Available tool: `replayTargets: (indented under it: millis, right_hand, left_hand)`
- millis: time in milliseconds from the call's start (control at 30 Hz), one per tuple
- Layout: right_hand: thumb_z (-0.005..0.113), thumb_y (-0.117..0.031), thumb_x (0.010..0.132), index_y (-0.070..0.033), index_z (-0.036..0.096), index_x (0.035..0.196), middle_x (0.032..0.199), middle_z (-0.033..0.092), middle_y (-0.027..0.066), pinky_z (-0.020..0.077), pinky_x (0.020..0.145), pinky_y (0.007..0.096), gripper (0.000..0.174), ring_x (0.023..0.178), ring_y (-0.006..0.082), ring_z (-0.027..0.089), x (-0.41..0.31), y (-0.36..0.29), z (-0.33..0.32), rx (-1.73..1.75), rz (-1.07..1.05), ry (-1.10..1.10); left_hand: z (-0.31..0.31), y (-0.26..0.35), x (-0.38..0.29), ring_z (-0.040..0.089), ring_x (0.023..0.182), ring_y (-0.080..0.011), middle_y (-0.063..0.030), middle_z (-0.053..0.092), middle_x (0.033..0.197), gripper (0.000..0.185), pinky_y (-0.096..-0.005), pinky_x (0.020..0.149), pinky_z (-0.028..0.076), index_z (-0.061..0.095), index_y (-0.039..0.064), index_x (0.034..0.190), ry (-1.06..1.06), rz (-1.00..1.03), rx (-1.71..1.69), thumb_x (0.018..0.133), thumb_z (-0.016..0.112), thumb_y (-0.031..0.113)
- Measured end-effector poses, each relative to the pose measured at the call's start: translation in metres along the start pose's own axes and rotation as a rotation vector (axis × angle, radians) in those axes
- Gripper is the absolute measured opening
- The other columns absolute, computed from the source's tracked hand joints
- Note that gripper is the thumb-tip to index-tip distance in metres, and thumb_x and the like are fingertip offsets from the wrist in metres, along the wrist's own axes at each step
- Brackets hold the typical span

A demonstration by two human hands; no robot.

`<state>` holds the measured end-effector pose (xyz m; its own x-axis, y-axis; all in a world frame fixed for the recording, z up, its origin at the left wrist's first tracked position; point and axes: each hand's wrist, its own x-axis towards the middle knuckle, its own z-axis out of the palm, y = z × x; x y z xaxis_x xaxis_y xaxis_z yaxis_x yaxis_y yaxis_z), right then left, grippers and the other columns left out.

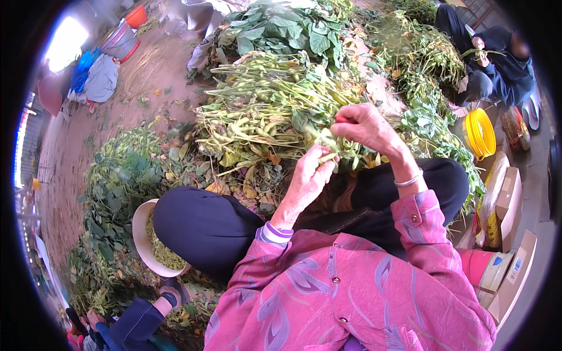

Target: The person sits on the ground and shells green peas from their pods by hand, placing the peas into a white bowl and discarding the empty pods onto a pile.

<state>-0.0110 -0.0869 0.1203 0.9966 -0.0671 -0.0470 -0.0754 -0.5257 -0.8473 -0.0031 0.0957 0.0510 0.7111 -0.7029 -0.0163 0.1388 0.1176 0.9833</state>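
Observation:
My left hand (307,177) pinches green bean pods (327,147) near the middle of the view. Just above and to the right, my right hand (366,129) grips the same sprig, with something small and red between its fingers; the sprig is partly blurred. Beyond both hands lies a heap of cut bean stalks (250,118) with pods on them. A white bowl (139,237) holding shelled green beans (164,252) stands to the left, partly hidden by my knee.
Leafy plants (281,30) are piled further off, with more at left and right. A yellow bucket (478,134), cardboard boxes (509,202) and a pink container (476,265) stand on the right. One person (505,74) sits at upper right; another person's arm (138,322) shows at lower left.

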Motion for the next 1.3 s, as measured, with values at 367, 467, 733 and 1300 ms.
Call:
replayTargets:
  millis: [367, 467, 733, 1300]
  right_hand:
    - [0.062, -0.017, 0.087, -0.008, 0.054, 0.07, 0.057, 0.055, -0.001, 0.0307, 0.035, 0.0165, 0.021, 0.039, 0.0032, 0.044, -0.015, 0.006, 0.011, 0.531, 0.109, 0.263]
    - [0.063, -0.019, 0.086, -0.008, 0.058, 0.074, 0.055, 0.056, -0.0021, 0.0289, 0.034, 0.0174, 0.017, 0.038, 0.0037, 0.044, -0.016, 0.02, 0.054, 0.781, 0.136, 0.343]
    - [0.061, -0.013, 0.087, -0.005, 0.058, 0.083, 0.059, 0.055, 0.0005, 0.0311, 0.035, 0.0175, 0.009, 0.039, 0.0053, 0.045, -0.017, 0.032, 0.106, 0.884, 0.138, 0.564]
    - [0.067, -0.006, 0.077, -0.001, 0.058, 0.069, 0.056, 0.049, -0.0016, 0.0368, 0.049, 0.0236, 0.012, 0.053, 0.0061, 0.042, -0.013, 0.042, 0.092, 0.056, -0.01, 0.559]
  left_hand:
    - [-0.008, 0.016, 0.034, 0.046, 0.055, -0.0031, 0.0, 0.056, 0.073, 0.016, -0.0152, 0.044, 0.03, 0.057, 0.001, 0.102, 0.245, -0.041, -0.29, 0.09, 0.048, 0.006]
    - [-0.017, -0.004, 0.025, 0.049, 0.059, -0.0041, -0.0005, 0.057, 0.08, 0.02, -0.0154, 0.044, 0.033, 0.056, 0.0, 0.107, 0.467, -0.116, -0.421, 0.087, 0.051, 0.005]
    - [-0.012, -0.025, -0.025, 0.052, 0.054, -0.0068, 0.0007, 0.058, 0.074, 0.011, -0.0145, 0.041, 0.036, 0.059, 0.007, 0.096, 0.436, -0.242, -0.561, 0.09, 0.057, 0.016]
    - [0.01, -0.034, 0.01, 0.043, 0.046, -0.003, 0.0022, 0.052, 0.058, 0.013, -0.0207, 0.039, 0.031, 0.066, -0.002, 0.09, 0.435, -0.039, 0.062, 0.086, 0.057, 0.007]
